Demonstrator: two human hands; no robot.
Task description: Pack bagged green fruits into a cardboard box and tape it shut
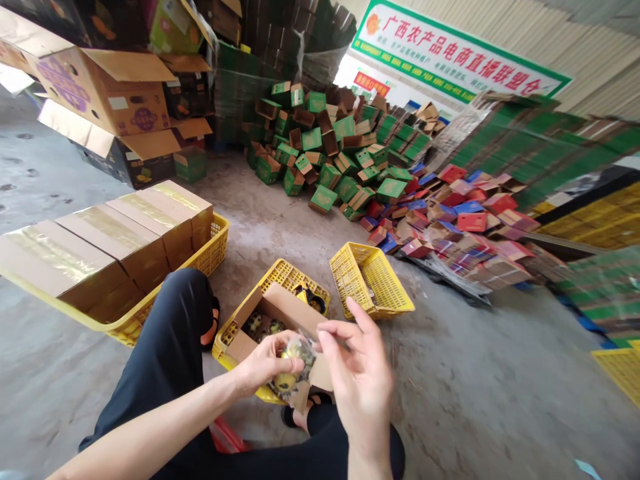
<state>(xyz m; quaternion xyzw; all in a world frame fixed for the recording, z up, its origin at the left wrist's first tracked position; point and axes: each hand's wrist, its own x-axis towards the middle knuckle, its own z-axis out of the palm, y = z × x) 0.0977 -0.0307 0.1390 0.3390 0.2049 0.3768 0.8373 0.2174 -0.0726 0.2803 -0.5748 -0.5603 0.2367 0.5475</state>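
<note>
Yellow plastic crates stand about the floor (450, 373) near a seated person. From where I stand, the left hand (263, 365) has its fingers (280, 340) closed on a clear bag of greenish-yellow fruit (286, 381), held over the near side of an open carton (295, 307). The right hand (367, 380) is half curled beside the bag; I can't quite tell whether its fingertips pinch the plastic. More dark-and-green wrapped pieces (255, 325) lie inside the carton, which sits at the middle crate (220, 352). A black-and-yellow object (315, 298) rests at that crate's far end. Another crate (393, 287) stands just beyond, and a long basket (117, 327) on the left carries a row of taped cartons (100, 233).
</note>
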